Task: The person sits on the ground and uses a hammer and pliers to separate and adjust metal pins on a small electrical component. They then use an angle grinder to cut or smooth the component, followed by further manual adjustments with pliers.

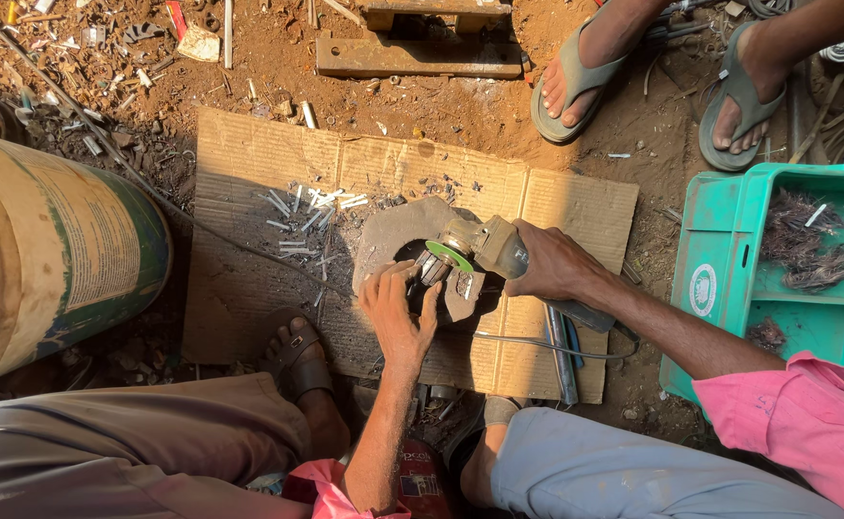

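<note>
My right hand point(557, 264) grips the grey body of an angle grinder point(484, 245) with a green disc guard point(449, 255), held over a flat grey metal ring plate point(393, 235) on a sheet of cardboard point(249, 173). My left hand point(398, 312) rests at the grinder's head, fingers closed around a small dark round part point(432, 271) under the disc. The grinder's cable point(537, 346) runs back toward my knees.
Several short metal pins point(307, 211) lie scattered on the cardboard left of the plate. A big green and tan drum point(47, 250) lies at left. A green plastic crate point(778, 269) holding metal shavings stands at right. Another person's sandalled feet point(653, 77) stand beyond. A rusty steel bar point(417, 56) lies at the top.
</note>
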